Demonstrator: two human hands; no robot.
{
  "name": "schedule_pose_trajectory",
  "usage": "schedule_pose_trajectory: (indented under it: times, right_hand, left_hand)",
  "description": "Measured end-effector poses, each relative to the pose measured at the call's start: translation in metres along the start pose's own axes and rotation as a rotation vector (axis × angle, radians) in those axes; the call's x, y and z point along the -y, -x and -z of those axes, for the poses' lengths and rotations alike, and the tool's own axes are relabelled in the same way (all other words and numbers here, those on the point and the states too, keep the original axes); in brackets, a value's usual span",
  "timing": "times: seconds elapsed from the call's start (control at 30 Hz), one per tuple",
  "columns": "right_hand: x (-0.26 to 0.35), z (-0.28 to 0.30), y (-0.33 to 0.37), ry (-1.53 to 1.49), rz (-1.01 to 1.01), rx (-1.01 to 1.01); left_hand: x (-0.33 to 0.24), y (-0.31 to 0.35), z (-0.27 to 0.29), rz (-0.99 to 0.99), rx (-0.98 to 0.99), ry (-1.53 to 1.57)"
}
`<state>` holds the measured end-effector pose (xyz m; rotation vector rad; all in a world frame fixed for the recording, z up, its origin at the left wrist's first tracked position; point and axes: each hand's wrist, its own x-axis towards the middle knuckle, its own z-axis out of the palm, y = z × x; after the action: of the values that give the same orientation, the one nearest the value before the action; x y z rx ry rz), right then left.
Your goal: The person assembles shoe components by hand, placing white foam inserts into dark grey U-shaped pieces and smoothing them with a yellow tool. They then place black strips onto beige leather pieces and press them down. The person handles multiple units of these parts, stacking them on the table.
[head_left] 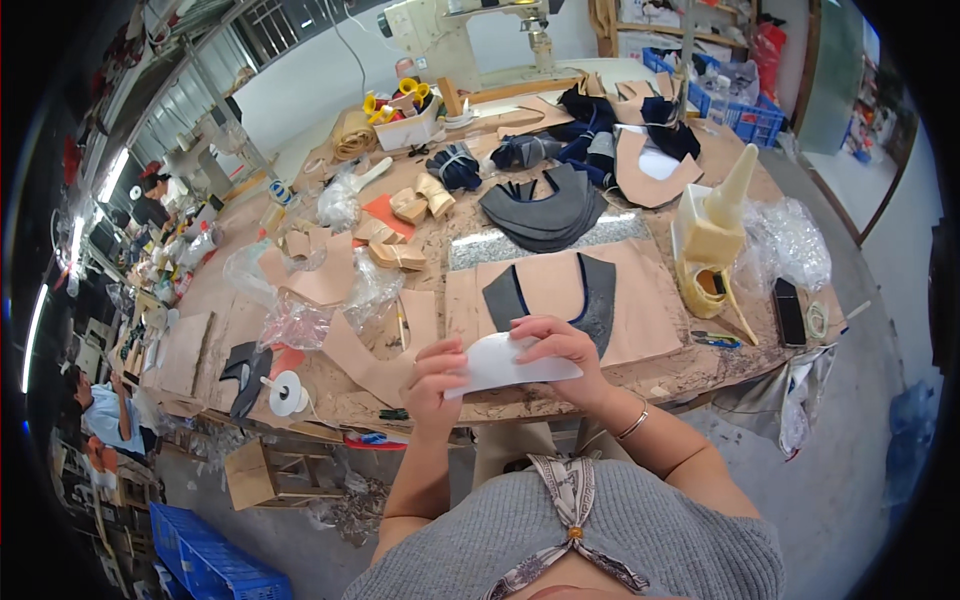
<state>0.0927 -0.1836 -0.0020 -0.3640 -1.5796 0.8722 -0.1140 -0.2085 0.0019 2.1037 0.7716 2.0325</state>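
Head view, the only one. Holding white piece (495,365) raised by the near edge of tabletop (234,335), before the chest. Pinching its left end with left grip (432,393); with right grip (573,366), fingers bent over its upper right edge. Narrow on both sides, around the same piece; cannot tell where the thumbs press.

Just beyond: dark U (597,290), lying flat on tan sheet (640,335), partly hidden by the right fingers. Cannot tell whether touching them.

On progress, judging only from the layout: looks partway. Done: dark U laid out, blue line along its inner edge. Left: white piece in hand, not yet set down; dark stack (553,218) behind, not spread out.

Counting: white piece, one. Dark U on the sheet, one; in the stack, several, too overlapped to number. Tan sheet under it, one. Near the right end: glue pot (712,245), one; phone (789,312), one. Toward the left: spool (289,394), one. At the back: navy bundles, two tied ones, at left (453,166) and right (525,150). Below, on the floor: stool (250,475), one. Far left: co-workers, at least two, well apart.
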Motion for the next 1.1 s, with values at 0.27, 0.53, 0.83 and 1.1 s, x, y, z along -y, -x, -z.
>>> schedule_pose_trajectory:
  times: [0.27, 0.53, 0.83, 1.1]
  right_hand:
    - [0.007, 0.024, 0.021, 0.02, -0.129, -0.06]
    - [0.023, 0.058, 0.053, 0.025, -0.449, -0.109]
    - [-0.008, 0.07, 0.037, 0.513, -0.645, -0.35]
    - [-0.015, 0.065, 0.045, 0.724, -0.563, -0.269]
  left_hand:
    - [-0.015, 0.003, -0.007, -0.094, 0.218, -0.079]
    - [-0.015, 0.026, -0.028, 0.533, 0.223, 0.15]
    - [0.031, 0.022, -0.065, 0.803, 0.346, -0.136]
    - [0.042, 0.022, -0.065, 0.918, 0.399, -0.148]
